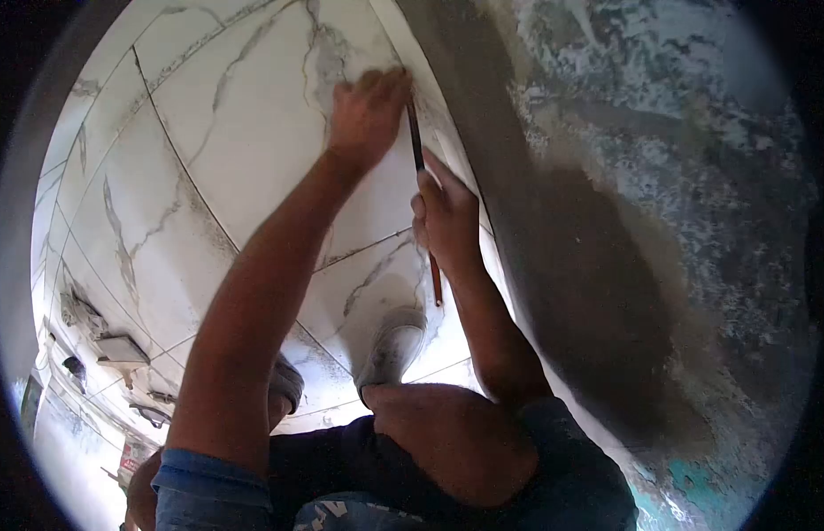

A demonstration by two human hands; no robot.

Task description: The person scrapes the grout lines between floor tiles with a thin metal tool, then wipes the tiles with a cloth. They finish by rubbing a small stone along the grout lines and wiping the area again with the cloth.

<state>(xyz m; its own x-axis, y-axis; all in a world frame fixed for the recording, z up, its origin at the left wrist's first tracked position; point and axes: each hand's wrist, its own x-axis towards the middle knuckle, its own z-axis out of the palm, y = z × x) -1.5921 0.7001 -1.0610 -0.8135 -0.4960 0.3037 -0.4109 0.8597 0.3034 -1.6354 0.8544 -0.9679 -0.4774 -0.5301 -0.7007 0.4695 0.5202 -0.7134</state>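
Note:
A long thin bar [415, 133], dark along its upper part and reddish-brown at its lower end, lies along the floor's right edge beside the wall. My right hand [449, 212] is closed around its middle, with the reddish end sticking out below. Further up, my left hand [368, 111] has its fingers curled over the bar's upper end. They hide the tip, so whether it touches the floor or the wall cannot be made out. Under both hands is the white, grey-veined tile floor [244, 133].
A rough grey and greenish wall [642, 221] rises close on the right. My shoe [396, 345] stands on the tiles below my right hand. At the lower left lie a flat pale block [123, 350], some small dark items and a red-and-white packet [136, 458].

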